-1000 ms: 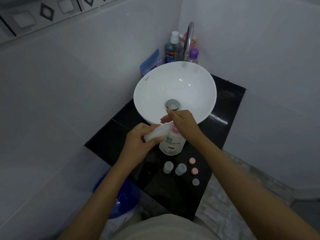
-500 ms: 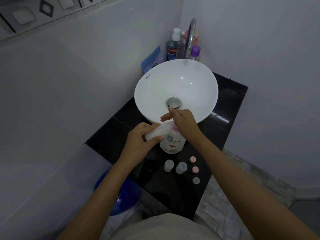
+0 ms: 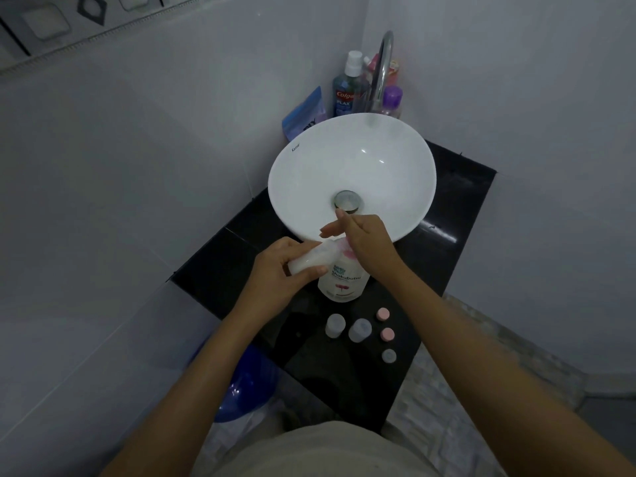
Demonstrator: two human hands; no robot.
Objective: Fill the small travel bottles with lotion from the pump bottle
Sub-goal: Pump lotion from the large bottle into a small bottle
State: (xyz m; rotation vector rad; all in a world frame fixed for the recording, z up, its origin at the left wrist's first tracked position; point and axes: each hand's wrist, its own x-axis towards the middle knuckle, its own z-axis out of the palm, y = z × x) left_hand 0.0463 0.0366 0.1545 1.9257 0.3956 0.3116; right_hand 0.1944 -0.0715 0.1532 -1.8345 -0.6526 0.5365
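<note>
Left hand (image 3: 275, 273) grips a small white travel bottle (image 3: 311, 259), tilted, its mouth at the pump of the white pump bottle (image 3: 344, 278) labelled "Shokubutsu", standing on the black worktop (image 3: 457, 201). Right hand (image 3: 368, 242) lies on the pump, fingers extended. Two travel bottles (image 3: 347, 327) and three loose caps (image 3: 386, 333) near. Basin (image 3: 299, 160) reads "Kassa"; blue bottle (image 3: 346, 94) "Colgate Plax".

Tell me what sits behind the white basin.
Behind the white basin: a blue Colgate Plax mouthwash bottle, a blue pouch, a purple-capped bottle, a reddish container and the chrome tap. The basin rim covers all their bases.
</note>
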